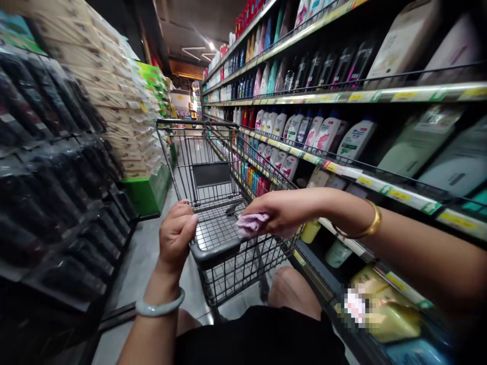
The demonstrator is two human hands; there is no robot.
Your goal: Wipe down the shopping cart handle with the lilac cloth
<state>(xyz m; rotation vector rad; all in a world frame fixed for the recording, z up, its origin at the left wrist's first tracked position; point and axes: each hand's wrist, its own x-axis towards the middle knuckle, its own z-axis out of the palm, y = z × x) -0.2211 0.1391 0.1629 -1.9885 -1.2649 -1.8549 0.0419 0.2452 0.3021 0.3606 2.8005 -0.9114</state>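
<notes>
A shopping cart [214, 257] of dark wire mesh with a black plastic edge stands directly before me. My left hand [177, 230] is closed at the cart's near left corner, its fingers curled round the side rim. A pale green bangle is on that wrist. My right hand [272, 210] holds a crumpled lilac cloth [251, 223] against the cart's near edge, toward its right corner. The fingers of this hand are partly hidden beneath it. A gold bangle circles the right wrist. Inside the cart, the wire floor and a dark panel [213, 175] on the far end are visible.
Along the right run shelves with shampoo bottles [355, 138], dark bottles [315, 70] and price-label rails [365, 180]. At left hang dark plastic-wrapped goods [49, 177], beside stacked tan packages [114, 101] on a green base [146, 195]. The aisle floor [139, 258] stretches ahead.
</notes>
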